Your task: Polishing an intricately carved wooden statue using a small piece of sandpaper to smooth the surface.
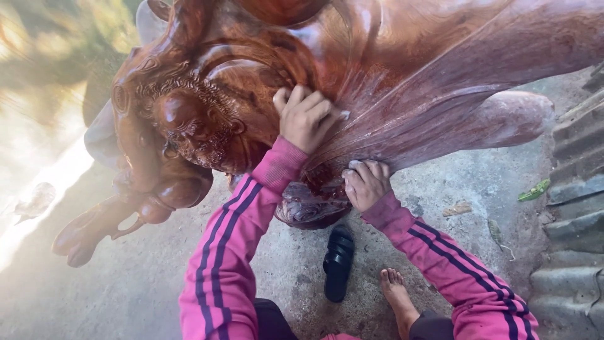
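You've got glossy, smooth reddish carved wood sculpture [352,82] — rough matt concrete floor [138,283], black rubbery sandal [338,262] near.

A large, glossy reddish-brown carved wooden sculpture [251,94] – a figure's face with curled beard at left, smooth fluted folds sweeping right – stands on the ground. A small pale scrap [355,165], pressed against its lower folds, is barely visible.

Carved red wooden sculpture [352,82] fills the upper field, blocking passage there. Open concrete floor [126,283] lies lower left; a black sandal [338,261] and corrugated sheets [576,208] obstruct the centre and right edge.
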